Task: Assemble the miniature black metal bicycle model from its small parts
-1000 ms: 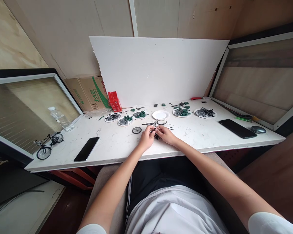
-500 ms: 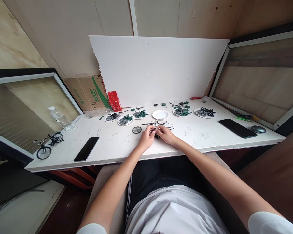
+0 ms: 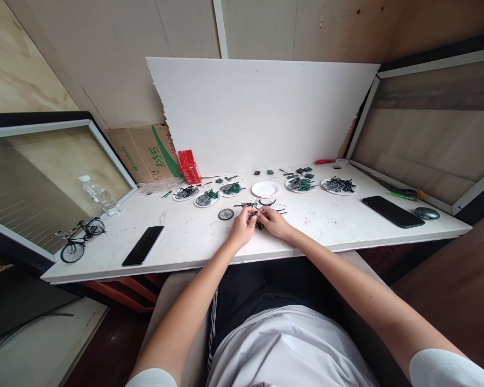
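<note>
Near the table's front edge, my left hand [image 3: 243, 226] and my right hand [image 3: 275, 221] meet with fingers pinched. Between their fingertips they hold a small black model-bicycle part [image 3: 255, 213], mostly hidden, so its exact kind does not show. More black pieces [image 3: 260, 226] show below the fingers. A loose spoked toy wheel [image 3: 226, 215] lies left of my left hand. Just beyond the hands are thin black parts [image 3: 246, 205] and a curved black piece [image 3: 268, 203]. An assembled black model bicycle [image 3: 80, 239] stands at the table's left end.
Along the back are paper plates of black and green parts [image 3: 207, 198], a bare white plate [image 3: 265, 189] and a red box [image 3: 189, 167]. Phones lie left [image 3: 143, 246] and right [image 3: 392, 212]. A bottle [image 3: 100, 196] leans at the left; a grey mouse-like object [image 3: 427, 213] sits right.
</note>
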`<move>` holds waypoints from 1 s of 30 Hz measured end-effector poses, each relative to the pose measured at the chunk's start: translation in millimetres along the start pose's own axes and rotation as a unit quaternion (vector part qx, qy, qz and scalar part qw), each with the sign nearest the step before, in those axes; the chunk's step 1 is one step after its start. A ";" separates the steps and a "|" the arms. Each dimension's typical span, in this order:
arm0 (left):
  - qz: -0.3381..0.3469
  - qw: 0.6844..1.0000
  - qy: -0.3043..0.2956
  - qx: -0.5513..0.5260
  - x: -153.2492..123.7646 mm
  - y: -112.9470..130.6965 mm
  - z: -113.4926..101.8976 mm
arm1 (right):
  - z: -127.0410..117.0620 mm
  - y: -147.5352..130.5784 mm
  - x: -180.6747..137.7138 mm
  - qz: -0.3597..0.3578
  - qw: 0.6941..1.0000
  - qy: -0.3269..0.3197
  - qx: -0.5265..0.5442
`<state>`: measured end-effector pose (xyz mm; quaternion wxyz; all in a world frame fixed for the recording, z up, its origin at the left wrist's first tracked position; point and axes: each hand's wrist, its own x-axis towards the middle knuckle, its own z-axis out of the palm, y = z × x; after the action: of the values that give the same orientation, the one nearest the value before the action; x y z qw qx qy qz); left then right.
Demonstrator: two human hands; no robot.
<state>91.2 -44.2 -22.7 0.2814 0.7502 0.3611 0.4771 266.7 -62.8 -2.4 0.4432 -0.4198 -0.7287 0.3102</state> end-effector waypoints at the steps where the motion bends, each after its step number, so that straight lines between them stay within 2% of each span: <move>1: -0.001 1.000 0.001 -0.001 0.0 0.2 0.0 | 0.0 0.2 0.0 0.000 1.000 -0.001 0.000; 30: -0.036 0.999 -0.002 -0.010 -1.2 20.3 -1.0 | 1.4 0.0 -0.2 -0.014 1.000 0.003 -0.025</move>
<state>95.4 -56.9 -7.4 0.3068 0.7349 0.3820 0.4689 265.4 -63.0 -3.0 0.4388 -0.4210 -0.7412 0.2843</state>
